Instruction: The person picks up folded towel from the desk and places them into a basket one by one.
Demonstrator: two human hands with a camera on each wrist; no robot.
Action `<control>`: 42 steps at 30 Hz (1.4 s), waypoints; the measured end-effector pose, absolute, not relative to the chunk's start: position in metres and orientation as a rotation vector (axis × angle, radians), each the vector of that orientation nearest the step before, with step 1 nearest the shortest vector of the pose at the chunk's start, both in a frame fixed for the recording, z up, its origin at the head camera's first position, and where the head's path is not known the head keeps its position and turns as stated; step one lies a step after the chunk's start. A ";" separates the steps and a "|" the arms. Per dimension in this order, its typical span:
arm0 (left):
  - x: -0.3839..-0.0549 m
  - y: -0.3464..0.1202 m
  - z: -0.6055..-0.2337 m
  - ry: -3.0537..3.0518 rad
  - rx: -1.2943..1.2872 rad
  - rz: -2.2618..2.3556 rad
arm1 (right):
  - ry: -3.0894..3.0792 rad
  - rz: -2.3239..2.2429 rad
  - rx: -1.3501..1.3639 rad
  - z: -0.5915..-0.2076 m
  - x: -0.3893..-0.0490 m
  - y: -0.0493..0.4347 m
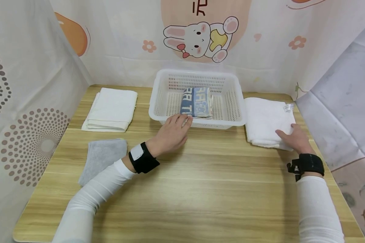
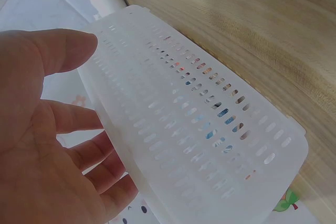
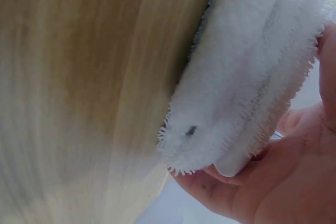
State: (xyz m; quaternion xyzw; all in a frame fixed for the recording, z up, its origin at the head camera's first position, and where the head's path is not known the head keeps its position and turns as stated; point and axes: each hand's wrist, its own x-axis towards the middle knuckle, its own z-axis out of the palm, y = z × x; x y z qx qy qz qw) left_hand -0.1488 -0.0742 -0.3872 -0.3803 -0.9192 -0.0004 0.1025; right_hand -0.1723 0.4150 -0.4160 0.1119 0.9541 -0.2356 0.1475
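Observation:
My left hand [image 1: 174,134] is at the near rim of a white plastic basket [image 1: 158,111], fingertips over the rim and thumb apart from the fingers. A folded blue towel [image 1: 197,101] with pale lettering lies inside the basket. At the right, my right hand [image 1: 296,138] grips the near right corner of a folded white towel [image 1: 267,118]. In the right wrist view the fingers reach under the fluffy layers of the white towel [image 3: 231,87]. The left wrist view shows the fingers partly hidden behind the rim of the basket [image 2: 173,124].
A folded white cloth [image 1: 114,108] lies on the left of the wooden table [image 1: 200,189]. Nearer, a folded grey cloth [image 1: 104,155] is partly covered by the left forearm. A printed curtain [image 1: 124,44] hangs behind the table.

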 end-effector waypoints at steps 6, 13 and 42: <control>-0.148 -0.074 -0.387 -2.702 -1.117 -0.002 | 2.761 -0.678 0.289 -0.415 -0.168 0.415; -0.148 -0.073 -0.388 -2.696 -1.115 0.002 | 2.762 -0.692 0.274 -0.415 -0.164 0.415; -0.148 -0.072 -0.389 -2.683 -1.112 0.023 | 2.742 -0.697 0.269 -0.413 -0.138 0.409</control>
